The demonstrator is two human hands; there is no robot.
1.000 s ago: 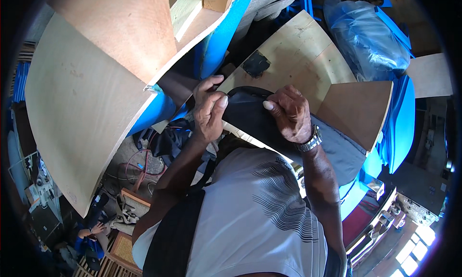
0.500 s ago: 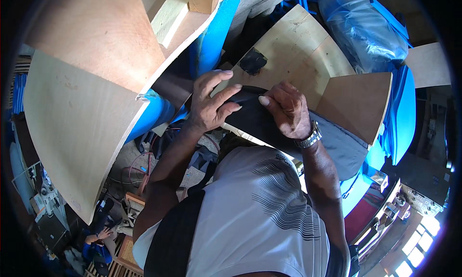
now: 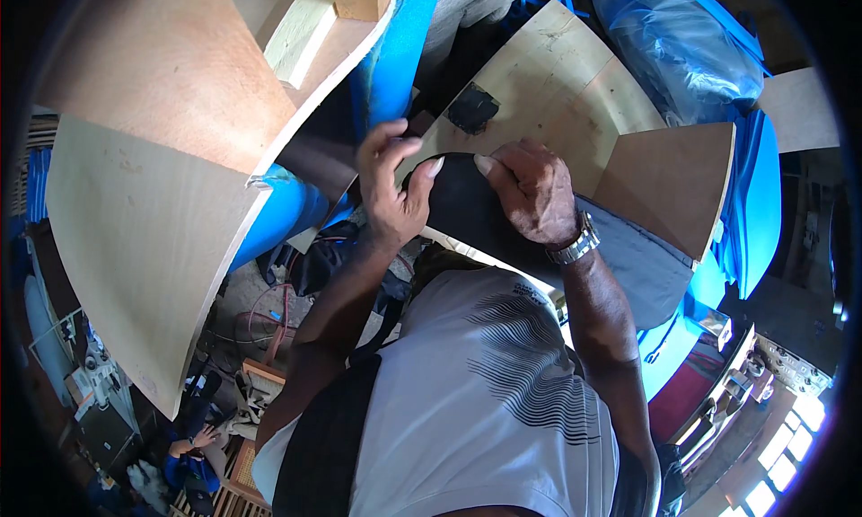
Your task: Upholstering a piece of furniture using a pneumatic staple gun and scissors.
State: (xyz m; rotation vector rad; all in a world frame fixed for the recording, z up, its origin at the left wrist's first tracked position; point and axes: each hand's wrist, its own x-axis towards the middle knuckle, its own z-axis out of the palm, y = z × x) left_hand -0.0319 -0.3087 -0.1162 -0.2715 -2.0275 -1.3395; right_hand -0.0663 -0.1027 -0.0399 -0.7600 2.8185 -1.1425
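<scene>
Dark fabric (image 3: 476, 203) lies over the near edge of a curved plywood shell (image 3: 575, 86) in front of me. My right hand (image 3: 536, 194), with a metal watch (image 3: 576, 241) on its wrist, has its fingers curled over the fabric's upper edge and its thumb pressed on it. To the left, my left hand (image 3: 395, 180) has its fingers raised and spread. Its thumb tip is at the edge of the fabric; I cannot tell whether it touches. An upright wooden panel (image 3: 669, 185) stands at the shell's right side.
A large curved plywood piece (image 3: 144, 220) with blue foam (image 3: 278, 216) rises close on my left. Blue foam sheets (image 3: 750, 203) and a clear plastic bag (image 3: 678, 45) are at the right. Hoses (image 3: 278, 324) lie on the floor, and a co-worker's hand (image 3: 205, 436) shows at lower left.
My left hand has shifted slightly up and its thumb now points upward at the fabric edge. My right hand has moved slightly left, its thumb higher on the fabric edge.
</scene>
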